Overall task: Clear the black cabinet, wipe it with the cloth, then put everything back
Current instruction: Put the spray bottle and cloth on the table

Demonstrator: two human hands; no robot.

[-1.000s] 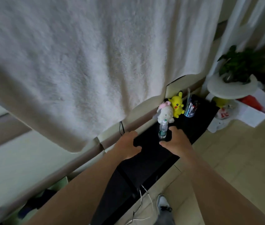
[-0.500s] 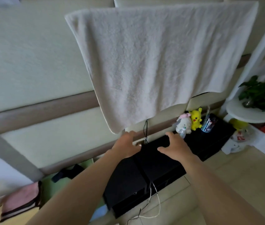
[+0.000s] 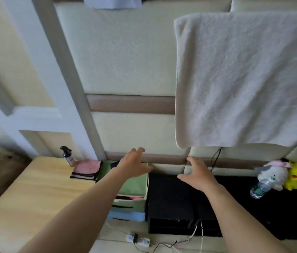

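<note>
Now that the view has swung left, the white towel (image 3: pixel 244 79) hangs upper right and a wooden table (image 3: pixel 34 189) appears. The black cabinet (image 3: pixel 171 198) sits beneath the right hand (image 3: pixel 196 174). The left hand (image 3: pixel 135 165) has drifted over a green box (image 3: pixel 135 185). Both hands are spread and empty. The folded pink cloth (image 3: pixel 87 169) lies on the table.

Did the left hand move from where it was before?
Yes. The left hand went leftward, off the black cabinet and now hovers over the green box beside it.
</note>
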